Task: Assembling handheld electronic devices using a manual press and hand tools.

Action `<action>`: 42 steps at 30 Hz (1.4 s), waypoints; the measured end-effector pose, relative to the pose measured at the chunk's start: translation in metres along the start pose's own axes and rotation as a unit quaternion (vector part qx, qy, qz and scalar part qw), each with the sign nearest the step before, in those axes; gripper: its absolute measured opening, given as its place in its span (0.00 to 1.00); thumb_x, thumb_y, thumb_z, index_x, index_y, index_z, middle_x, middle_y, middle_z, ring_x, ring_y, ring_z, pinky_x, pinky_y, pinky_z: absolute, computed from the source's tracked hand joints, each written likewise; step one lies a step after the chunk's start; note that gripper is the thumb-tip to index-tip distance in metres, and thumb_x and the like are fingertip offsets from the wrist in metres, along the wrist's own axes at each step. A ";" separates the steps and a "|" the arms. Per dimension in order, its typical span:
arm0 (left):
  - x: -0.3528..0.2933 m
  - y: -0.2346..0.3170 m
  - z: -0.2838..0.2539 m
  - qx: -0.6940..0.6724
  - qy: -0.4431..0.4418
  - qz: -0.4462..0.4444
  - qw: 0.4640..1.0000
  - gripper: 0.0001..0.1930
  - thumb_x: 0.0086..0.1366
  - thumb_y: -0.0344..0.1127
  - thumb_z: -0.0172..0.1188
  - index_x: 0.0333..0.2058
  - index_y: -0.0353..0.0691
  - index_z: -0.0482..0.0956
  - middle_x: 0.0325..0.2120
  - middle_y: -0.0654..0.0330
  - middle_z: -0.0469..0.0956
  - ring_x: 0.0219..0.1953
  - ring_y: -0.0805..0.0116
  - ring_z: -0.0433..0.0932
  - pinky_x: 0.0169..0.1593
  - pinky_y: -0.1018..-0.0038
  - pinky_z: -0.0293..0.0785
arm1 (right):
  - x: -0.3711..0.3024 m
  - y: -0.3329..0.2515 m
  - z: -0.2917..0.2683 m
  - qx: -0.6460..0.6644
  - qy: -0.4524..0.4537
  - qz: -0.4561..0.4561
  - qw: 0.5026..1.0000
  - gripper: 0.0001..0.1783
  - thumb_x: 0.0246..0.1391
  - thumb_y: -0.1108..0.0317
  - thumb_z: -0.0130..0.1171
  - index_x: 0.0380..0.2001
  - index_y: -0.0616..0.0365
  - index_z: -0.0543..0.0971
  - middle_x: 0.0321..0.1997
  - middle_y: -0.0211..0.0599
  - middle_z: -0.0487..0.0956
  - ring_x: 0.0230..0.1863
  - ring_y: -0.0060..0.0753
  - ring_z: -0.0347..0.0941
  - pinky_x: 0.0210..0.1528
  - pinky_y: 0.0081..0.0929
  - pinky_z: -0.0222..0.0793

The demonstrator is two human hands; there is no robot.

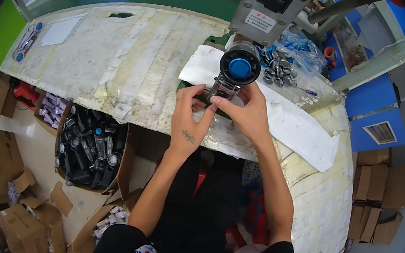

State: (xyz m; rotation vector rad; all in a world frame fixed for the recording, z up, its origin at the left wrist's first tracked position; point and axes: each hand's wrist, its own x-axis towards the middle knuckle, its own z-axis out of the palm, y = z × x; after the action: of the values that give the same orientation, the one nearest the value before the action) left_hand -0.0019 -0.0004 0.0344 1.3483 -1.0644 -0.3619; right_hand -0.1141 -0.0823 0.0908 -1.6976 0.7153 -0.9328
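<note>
Both my hands hold a small clear-and-dark plastic housing (225, 88) at the foot of a grey metal press (268, 4). My left hand (190, 120) has its fingers curled at the housing's left side, its thumb at the near end. My right hand (247, 113) lays its thumb on the near end, with its fingers round the right side and partly hidden. Just above the housing is a black round piece with a blue disc (240, 68) in its centre; whether it belongs to the press or to the housing, I cannot tell. A white cloth (294, 131) lies under the work.
Shiny round discs (278, 67) and blue plastic bags (302, 48) lie right of the press, near a small screwdriver (309, 92). Lower left, a carton (129, 160) holds several black torch-like items. A double-ended item (28, 42) lies far left. Cardboard boxes (386, 184) stand right.
</note>
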 end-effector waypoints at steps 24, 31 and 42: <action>0.002 0.002 0.001 0.049 -0.017 0.018 0.999 0.21 0.58 0.29 0.60 0.50 0.32 0.72 0.44 0.53 0.68 0.32 0.67 0.74 0.38 0.73 0.72 | -0.008 0.013 0.003 0.015 0.038 -0.017 0.999 0.32 0.42 0.68 0.69 0.51 0.67 0.70 0.47 0.44 0.78 0.51 0.35 0.74 0.57 0.32 0.66; 0.001 0.002 0.002 0.027 -0.026 0.015 0.999 0.24 0.57 0.29 0.60 0.54 0.32 0.69 0.45 0.53 0.67 0.31 0.68 0.74 0.39 0.73 0.72 | -0.039 0.018 0.004 0.013 0.164 -0.054 0.985 0.31 0.43 0.73 0.68 0.52 0.67 0.69 0.54 0.47 0.72 0.58 0.36 0.67 0.62 0.32 0.59; -0.001 0.003 0.002 0.041 -0.045 0.029 0.998 0.26 0.58 0.29 0.61 0.55 0.31 0.67 0.46 0.53 0.66 0.31 0.70 0.73 0.39 0.74 0.71 | -0.224 0.090 0.075 -0.039 0.141 0.163 0.976 0.10 0.48 0.74 0.64 0.34 0.64 0.77 0.33 0.39 0.78 0.33 0.29 0.76 0.37 0.22 0.70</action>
State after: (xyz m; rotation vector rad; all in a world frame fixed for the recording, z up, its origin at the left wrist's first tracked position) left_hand -0.0048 -0.0005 0.0361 1.3821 -1.2019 -0.3417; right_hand -0.1692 0.1116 -0.0621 -1.4689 1.1949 -0.9276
